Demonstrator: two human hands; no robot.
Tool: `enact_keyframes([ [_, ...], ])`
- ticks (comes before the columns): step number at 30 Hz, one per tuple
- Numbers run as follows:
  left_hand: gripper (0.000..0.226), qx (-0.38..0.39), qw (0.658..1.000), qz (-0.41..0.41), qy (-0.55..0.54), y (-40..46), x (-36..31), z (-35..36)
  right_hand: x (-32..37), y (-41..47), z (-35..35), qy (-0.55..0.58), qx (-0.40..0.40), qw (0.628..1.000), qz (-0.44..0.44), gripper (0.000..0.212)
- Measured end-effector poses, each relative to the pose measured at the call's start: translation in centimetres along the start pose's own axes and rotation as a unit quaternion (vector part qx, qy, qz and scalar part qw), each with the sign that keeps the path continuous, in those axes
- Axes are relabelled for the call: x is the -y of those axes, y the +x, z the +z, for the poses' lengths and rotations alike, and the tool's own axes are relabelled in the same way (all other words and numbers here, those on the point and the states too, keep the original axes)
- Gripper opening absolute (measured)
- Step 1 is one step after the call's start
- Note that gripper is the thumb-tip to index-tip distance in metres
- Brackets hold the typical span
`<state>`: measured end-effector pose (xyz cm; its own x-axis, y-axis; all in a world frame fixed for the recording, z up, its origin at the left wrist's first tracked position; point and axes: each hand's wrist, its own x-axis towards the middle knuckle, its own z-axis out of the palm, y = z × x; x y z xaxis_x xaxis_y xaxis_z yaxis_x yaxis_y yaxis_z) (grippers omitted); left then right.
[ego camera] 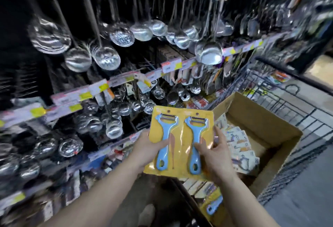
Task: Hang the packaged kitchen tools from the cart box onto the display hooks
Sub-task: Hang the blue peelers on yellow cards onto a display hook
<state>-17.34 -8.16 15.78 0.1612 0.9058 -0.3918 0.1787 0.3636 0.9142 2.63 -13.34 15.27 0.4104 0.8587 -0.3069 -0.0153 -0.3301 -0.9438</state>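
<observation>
Nearest the camera, both hands hold two yellow carded peelers (182,141) side by side, or perhaps one double card; the seam between them is not clear. The left hand (146,152) grips the left edge with its thumb laid across the front beside the left blue handle. The right hand (215,154) holds the right edge, thumb on the front and fingers curled round behind. The cards stand nearly upright, long axis running away from the hands, so the punched hang holes lie at the far top edge and the grips are at the lower half. That is the relation the next move depends on: the holes already point toward the display, and the hands are clear of them. The cards sit between the box (266,129), just to the right in the wire cart (288,104) with more packets (239,147) inside, and the shelves to the left. Further off, ladles (209,52) and skimmers hang above the price strips (171,66). The hooks are too blurred to pick out, so I cannot tell which is free; the left hand is nearer the racks.
</observation>
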Motion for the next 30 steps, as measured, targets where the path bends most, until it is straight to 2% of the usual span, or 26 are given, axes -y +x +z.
enact_keyframes([
  [3,0.021,-0.071,0.997,0.036,-0.021,-2.4,-1.5,-3.2,2.2,-0.3,3.0,-0.001,0.059,0.997,-0.050,0.083],
  [7,0.009,-0.134,0.988,0.068,-0.029,-5.3,-2.8,-7.9,5.2,-1.5,7.6,-0.017,0.121,0.987,-0.104,0.087],
  [10,0.028,-0.179,0.980,0.081,-0.043,-7.3,-3.1,-11.9,7.3,-3.4,11.3,-0.030,0.166,0.977,-0.132,0.081],
  [12,0.027,-0.204,0.973,0.087,-0.061,-8.6,-3.2,-14.7,8.4,-4.7,13.8,-0.032,0.187,0.969,-0.156,0.074],
  [14,0.030,-0.232,0.965,0.093,-0.076,-9.8,-3.0,-17.5,9.3,-6.0,16.5,-0.023,0.208,0.964,-0.167,0.076],
  [19,0.024,-0.287,0.945,0.130,-0.090,-13.2,-3.3,-24.8,12.1,-9.8,23.7,0.001,0.252,0.946,-0.204,0.074],
  [28,0.056,-0.344,0.915,0.195,-0.079,-17.7,-5.1,-38.0,17.4,-16.0,35.9,0.004,0.279,0.920,-0.276,0.084],
  [30,0.043,-0.357,0.908,0.207,-0.073,-18.3,-5.3,-40.4,18.1,-17.2,38.4,0.007,0.278,0.915,-0.293,0.084],
])
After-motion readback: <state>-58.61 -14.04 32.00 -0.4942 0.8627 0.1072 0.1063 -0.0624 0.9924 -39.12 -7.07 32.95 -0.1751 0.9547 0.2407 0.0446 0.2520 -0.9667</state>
